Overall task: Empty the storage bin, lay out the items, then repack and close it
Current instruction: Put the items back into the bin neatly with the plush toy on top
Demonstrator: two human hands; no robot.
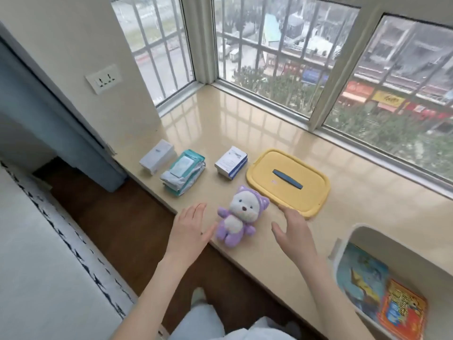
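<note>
- Storage bin (353, 235) sits at the right end of the windowsill (245, 123), white plastic, lid off, partly cut by the frame edge. Not empty yet — blue book (361, 278) and orange packet (402, 312) inside, leaning along the near wall.
- Handling, bin: rigid w/ rounded rim, prob. light w/ so little in it; take it by the rim on both sides. Smooth plastic on glossy stone — likely slides if nudged.
- Yellow lid (286, 180) lies flat on the sill beyond the bin, dark blue handle (287, 178) on top. Stiff, thin; pick it up by the handle or an edge.
- Plush toy (236, 218) (purple suit, white face) lies on its back near the sill's front edge, between both hands. Soft, light, squashes — any grip around the body works, no fragility risk.
- Left hand (190, 231) open, fingers spread, just beside the toy's left side; can't tell if the thumb touches it. Holds nothing.
- Right hand (293, 231) open too, palm facing the toy, apart from it; fingertips near the lid's front corner. Empty.
- Further out, in a row: blue-white box (231, 163), wipes pack (183, 171) (soft, floppy), white box (157, 155) at the far left.
- Judgement: mid-unpack, book + packet left to pull.
</note>
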